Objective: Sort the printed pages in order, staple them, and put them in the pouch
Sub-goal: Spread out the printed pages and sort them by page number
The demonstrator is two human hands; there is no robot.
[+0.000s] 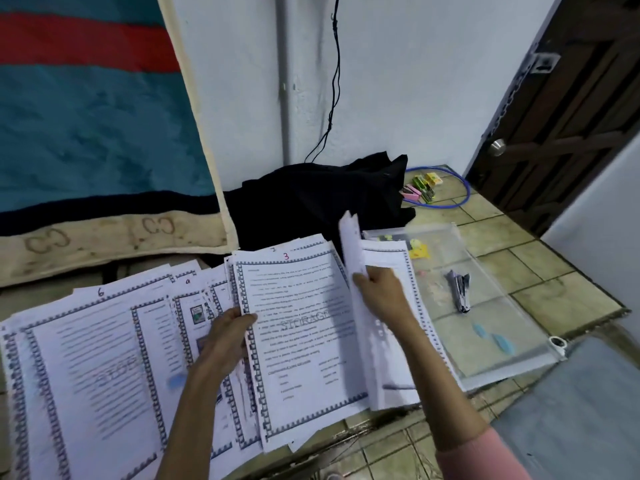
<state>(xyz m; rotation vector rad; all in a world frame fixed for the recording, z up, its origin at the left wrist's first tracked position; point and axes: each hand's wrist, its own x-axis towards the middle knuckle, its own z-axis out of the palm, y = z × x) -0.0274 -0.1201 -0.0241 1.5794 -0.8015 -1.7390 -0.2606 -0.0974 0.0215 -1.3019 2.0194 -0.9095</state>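
Printed pages with patterned borders lie fanned across the floor. A page numbered 3 (298, 327) tops the middle pile, and a page numbered 6 (90, 368) lies at the left. My left hand (225, 337) grips the left edge of the middle pile. My right hand (381, 292) pinches a sheet (351, 244) that stands lifted on edge, blurred by motion. A clear zip pouch (491, 327) lies flat at the right, with a silver stapler (459, 289) resting on it.
Black cloth (322, 195) is heaped against the white wall behind the pages. Small staple boxes (420, 188) and a blue ring sit near the corner. A striped blanket (86, 116) hangs at the left, a dark door (571, 116) at the right.
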